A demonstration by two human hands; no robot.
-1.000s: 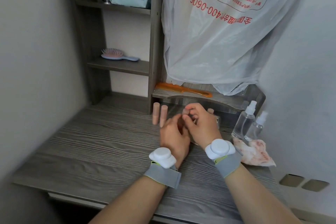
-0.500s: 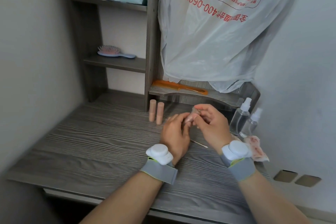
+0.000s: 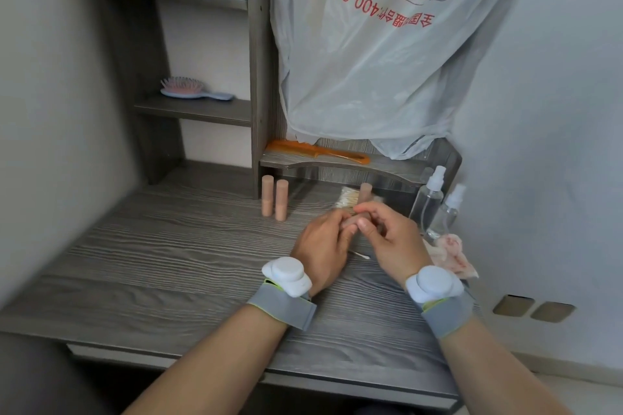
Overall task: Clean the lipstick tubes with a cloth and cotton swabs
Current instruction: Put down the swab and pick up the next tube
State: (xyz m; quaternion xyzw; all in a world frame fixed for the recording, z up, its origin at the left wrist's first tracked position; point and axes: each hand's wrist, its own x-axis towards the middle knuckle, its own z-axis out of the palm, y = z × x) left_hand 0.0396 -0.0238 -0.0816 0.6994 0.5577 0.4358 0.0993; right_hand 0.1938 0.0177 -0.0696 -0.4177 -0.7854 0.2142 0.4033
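Both hands meet over a grey wood-grain desk (image 3: 168, 246). The left hand (image 3: 322, 248) and right hand (image 3: 396, 241) grip a peach cylindrical lipstick tube (image 3: 350, 221) between their fingertips. A single white cotton swab (image 3: 360, 255) lies on the desk beneath them. Two matching upright tubes (image 3: 281, 199) stand to the left. A pink-stained white cloth (image 3: 451, 256) lies to the right, beside two clear plastic spray bottles (image 3: 429, 199).

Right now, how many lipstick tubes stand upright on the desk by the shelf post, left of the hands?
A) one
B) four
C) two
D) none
C: the left tube and the right tube stand upright side by side on the desk by the shelf post. Farther right, the left hand and right hand grip a third tube.
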